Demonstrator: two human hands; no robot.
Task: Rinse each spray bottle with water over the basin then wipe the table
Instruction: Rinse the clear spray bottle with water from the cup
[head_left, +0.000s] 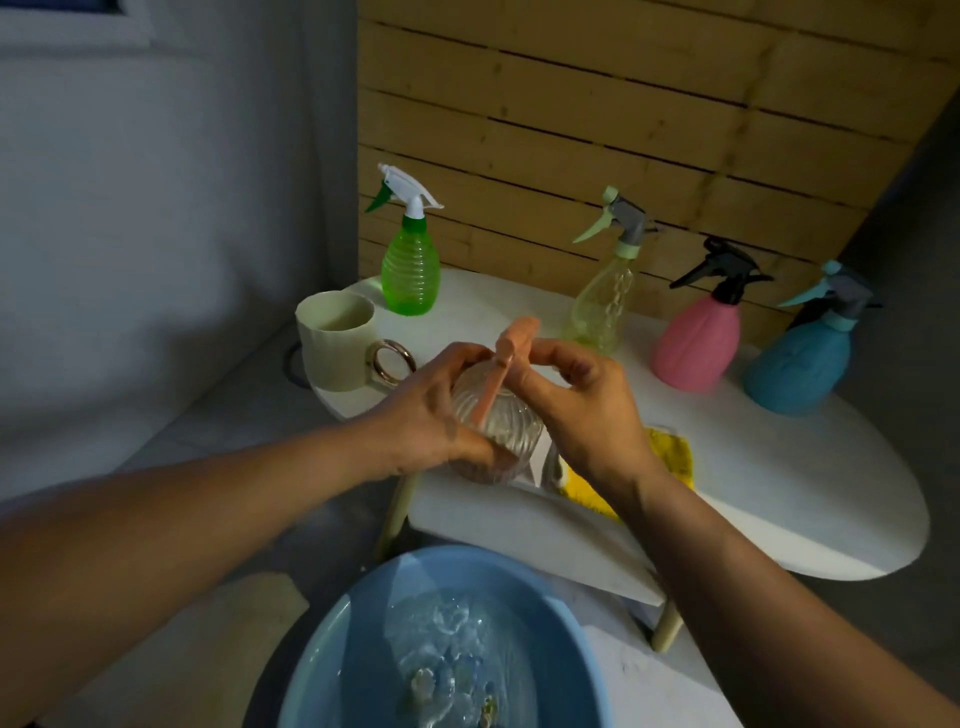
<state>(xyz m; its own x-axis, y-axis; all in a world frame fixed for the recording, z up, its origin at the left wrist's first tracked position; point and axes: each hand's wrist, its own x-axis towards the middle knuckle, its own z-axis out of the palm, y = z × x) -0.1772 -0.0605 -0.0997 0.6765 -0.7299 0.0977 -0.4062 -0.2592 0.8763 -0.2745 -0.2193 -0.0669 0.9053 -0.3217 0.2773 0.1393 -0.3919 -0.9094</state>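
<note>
Clear ribbed bottle (501, 415) with a peach sprayer (511, 343) sits in the left hand's (426, 410) closed grip; the right hand (587, 410) pinches the sprayer. Below, a blue basin (332, 649) holds water. Green (410, 270), yellow (602, 306), pink (698, 343) and blue (800, 364) bottles, a mug (337, 348) and a yellow cloth (670, 457) stand on the white worktop (779, 493) before wooden slats (623, 130).

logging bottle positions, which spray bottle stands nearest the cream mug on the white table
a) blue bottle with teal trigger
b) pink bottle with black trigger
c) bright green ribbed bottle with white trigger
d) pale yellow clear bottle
c: the bright green ribbed bottle with white trigger stands just behind the cream mug at the left end of the white table, while the others stand further right.
</note>
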